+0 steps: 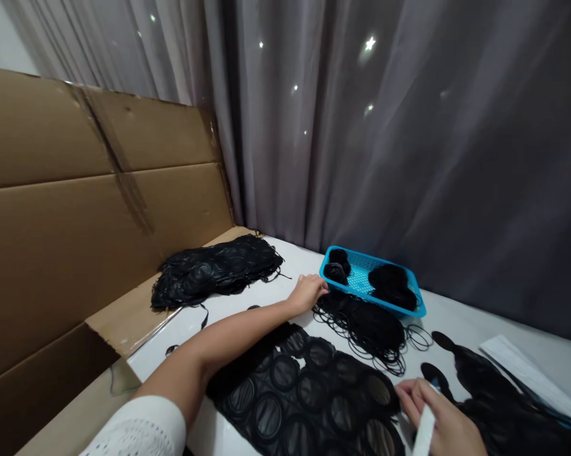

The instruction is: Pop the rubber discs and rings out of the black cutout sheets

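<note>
My left hand (pixel 309 292) reaches across to the near left corner of a blue plastic basket (pixel 361 296), beside a heap of thin black loops (pixel 361 320). Its fingers are pinched together; what is between them, if anything, is hidden. My right hand (pixel 444 418) is closed around a narrow white handle-like piece (pixel 425 430), whose kind I cannot make out. The fingertips of that hand touch the right edge of a black sheet (pixel 309 389) patterned with round rings, which lies below my left forearm.
Inside the basket are bunches of black material (pixel 394 285). A stack of black sheets (pixel 219 269) lies at left, by a large cardboard box (pixel 100 164). More black pieces (pixel 489 386) and a white folded item (pixel 527 367) lie at right. Grey curtains (pixel 409 139) hang behind.
</note>
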Available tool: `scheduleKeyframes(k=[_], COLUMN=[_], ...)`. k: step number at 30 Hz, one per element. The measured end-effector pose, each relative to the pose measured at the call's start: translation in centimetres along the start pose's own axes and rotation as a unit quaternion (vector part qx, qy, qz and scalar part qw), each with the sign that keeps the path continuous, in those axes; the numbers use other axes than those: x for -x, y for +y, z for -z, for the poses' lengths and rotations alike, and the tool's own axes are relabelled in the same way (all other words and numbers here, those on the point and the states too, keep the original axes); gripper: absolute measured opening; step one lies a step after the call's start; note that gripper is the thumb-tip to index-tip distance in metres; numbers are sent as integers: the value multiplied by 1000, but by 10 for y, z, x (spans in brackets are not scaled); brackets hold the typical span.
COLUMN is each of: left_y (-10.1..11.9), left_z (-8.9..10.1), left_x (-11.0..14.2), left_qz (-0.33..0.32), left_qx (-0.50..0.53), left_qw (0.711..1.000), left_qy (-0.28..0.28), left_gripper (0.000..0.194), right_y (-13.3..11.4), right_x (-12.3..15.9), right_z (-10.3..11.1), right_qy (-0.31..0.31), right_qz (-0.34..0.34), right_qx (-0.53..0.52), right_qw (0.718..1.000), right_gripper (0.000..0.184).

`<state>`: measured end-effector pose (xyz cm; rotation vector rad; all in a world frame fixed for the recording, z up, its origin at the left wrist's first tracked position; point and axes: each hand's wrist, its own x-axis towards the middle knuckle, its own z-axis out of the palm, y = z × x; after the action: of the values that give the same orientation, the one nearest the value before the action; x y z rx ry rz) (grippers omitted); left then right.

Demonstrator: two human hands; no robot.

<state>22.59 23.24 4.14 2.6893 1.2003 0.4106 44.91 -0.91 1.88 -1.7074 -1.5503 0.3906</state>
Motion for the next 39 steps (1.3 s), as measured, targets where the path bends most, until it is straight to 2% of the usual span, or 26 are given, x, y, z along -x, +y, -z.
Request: scheduleKeyframes(k=[2, 4, 7, 9, 11, 13, 14, 16, 18, 21, 25, 31, 33, 35, 37, 39], left_y=[0, -1, 4, 16, 32, 48, 54, 62, 66, 67, 68, 70, 62, 45, 21, -6], left_z=[-1, 1, 5, 5, 3, -1, -3, -4, -1, 7, 11, 9, 17, 35, 64, 100], left_x=[3, 15, 45, 72, 101, 126, 136, 148, 153, 154, 155, 155, 148, 140, 137, 143], left_qz=[1, 4, -16, -59, -121, -175, -198, -216, -210, -199, -196, -199, -212, -203, -110, 23], left_qx=[17, 28, 45, 59, 76, 85, 89, 91, 93, 96, 97, 96, 117, 128, 101, 93], left_qw=[1000, 999, 999, 996, 989, 978, 971, 962, 960, 962, 963, 962, 953, 946, 968, 977], left_qy=[15, 24, 12, -14, -47, -79, -98, -139, -159, -158, -159, -159, -184, -220, -202, -188], left_gripper=[31, 31, 25, 23, 33, 56, 69, 78, 77, 75, 74, 72, 77, 88, 92, 79], right_y=[-7, -14, -18, -16, -12, -6, -3, 3, 8, 15, 23, 20, 17, 15, 12, 6], right_x=[2, 4, 4, 1, -2, -3, -3, -1, 1, 4, 2, 4, 3, 0, -2, -3], right_z=[-3, -5, -4, -3, -4, -8, -10, -15, -19, -21, -22, -21, -22, -21, -13, 2], right_qy=[28, 31, 29, 25, 14, 0, -5, -11, -11, -16, -48, -65, -55, -49, -51, -84], right_qz=[-17, -43, -111, -170, -217, -239, -243, -254, -267, -275, -283, -267, -259, -243, -219, -183], right_qx=[-17, -49, -124, -191, -267, -333, -352, -351, -315, -269, -248, -202, -190, -174, -149, -132], right_qw=[999, 997, 986, 966, 939, 912, 904, 901, 911, 923, 925, 940, 945, 953, 963, 971], right_gripper=[48, 49, 50, 50, 55, 63, 67, 71, 72, 72, 77, 74, 71, 68, 65, 58])
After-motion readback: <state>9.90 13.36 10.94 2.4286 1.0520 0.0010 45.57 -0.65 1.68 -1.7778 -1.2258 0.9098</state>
